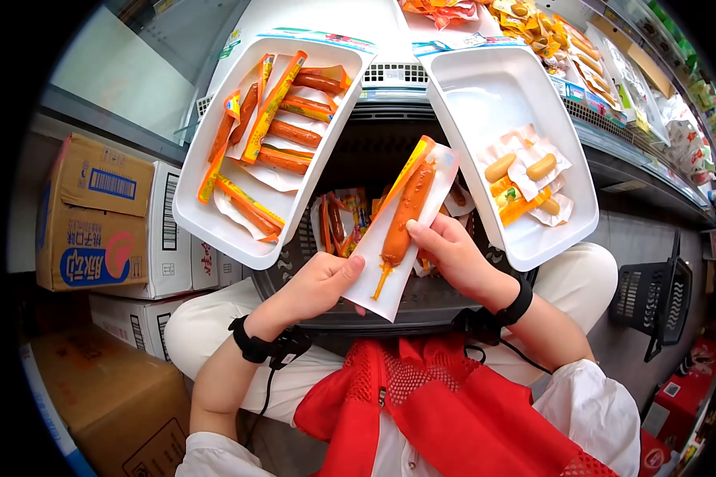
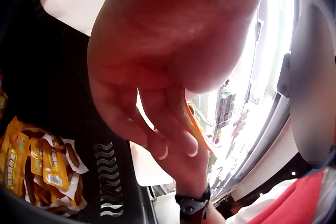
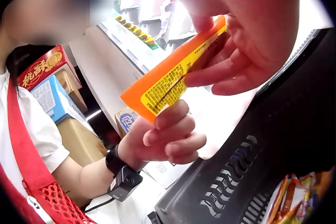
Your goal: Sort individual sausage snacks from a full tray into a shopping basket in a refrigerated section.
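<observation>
Both hands hold a packaged sausage [image 1: 408, 215] upright and tilted over a black basket. Its front is clear over white backing; the right wrist view shows the orange and yellow printed back. My left hand [image 1: 320, 285] pinches the lower left edge, thumb on the front. Higher on the opposite edge, my right hand [image 1: 456, 253] pinches it with the thumb in front and fingers behind. To the left, a white tray [image 1: 184, 208] holds several packaged sausages [image 1: 294, 133]. Another white tray [image 1: 461, 87] on the right holds several small packaged sausages [image 1: 542, 167] near its front end.
More packets [image 2: 44, 166] lie inside the black basket [image 1: 358, 306]. Cardboard boxes [image 1: 107, 374] are stacked at the left. A chilled display shelf [image 1: 612, 131] with packaged food runs along the back right. Another dark basket [image 1: 652, 294] stands on the floor at the right.
</observation>
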Tool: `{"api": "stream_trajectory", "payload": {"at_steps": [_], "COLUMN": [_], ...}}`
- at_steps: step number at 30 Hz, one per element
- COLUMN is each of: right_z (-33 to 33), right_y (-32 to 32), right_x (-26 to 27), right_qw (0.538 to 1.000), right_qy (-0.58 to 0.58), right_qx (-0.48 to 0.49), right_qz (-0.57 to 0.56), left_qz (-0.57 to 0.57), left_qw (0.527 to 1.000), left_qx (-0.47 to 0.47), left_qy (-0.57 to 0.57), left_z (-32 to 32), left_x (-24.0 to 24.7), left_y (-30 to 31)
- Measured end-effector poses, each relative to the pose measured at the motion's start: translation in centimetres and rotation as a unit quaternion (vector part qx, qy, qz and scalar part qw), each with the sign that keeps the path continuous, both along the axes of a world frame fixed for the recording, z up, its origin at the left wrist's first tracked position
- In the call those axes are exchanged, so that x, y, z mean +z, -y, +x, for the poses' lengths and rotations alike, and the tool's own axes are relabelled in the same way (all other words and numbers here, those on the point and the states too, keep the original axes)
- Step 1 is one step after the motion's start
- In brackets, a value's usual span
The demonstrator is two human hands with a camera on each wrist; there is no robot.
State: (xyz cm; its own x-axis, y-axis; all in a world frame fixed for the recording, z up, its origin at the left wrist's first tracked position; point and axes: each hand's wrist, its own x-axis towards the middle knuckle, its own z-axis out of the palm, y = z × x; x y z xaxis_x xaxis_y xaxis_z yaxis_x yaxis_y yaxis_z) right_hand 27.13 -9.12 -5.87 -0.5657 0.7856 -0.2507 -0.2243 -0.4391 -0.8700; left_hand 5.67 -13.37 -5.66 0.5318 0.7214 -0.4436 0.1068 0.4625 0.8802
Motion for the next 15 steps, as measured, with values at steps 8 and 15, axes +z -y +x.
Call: {"api": "stream_trajectory", "payload": {"at_steps": [8, 15], "right_z": [-0.4, -0.2], "right_y": [0.9, 1.1], "right_x": [-0.5, -1.6], "right_qw": [0.964, 0.981], "right_qy": [0.163, 0.022], "right_qx": [0.179, 0.194], "right_qz": [0.111, 0.008], "left_qz": [0.314, 0.058], "left_qw": [0.920, 0.979], "left_qx": [0.139, 0.196], "left_qy": [-0.187, 0.020], "left_z": [2.0, 1.2], "left_x": [0.2, -0.9], "left_y": [-0.3, -0.8]}}
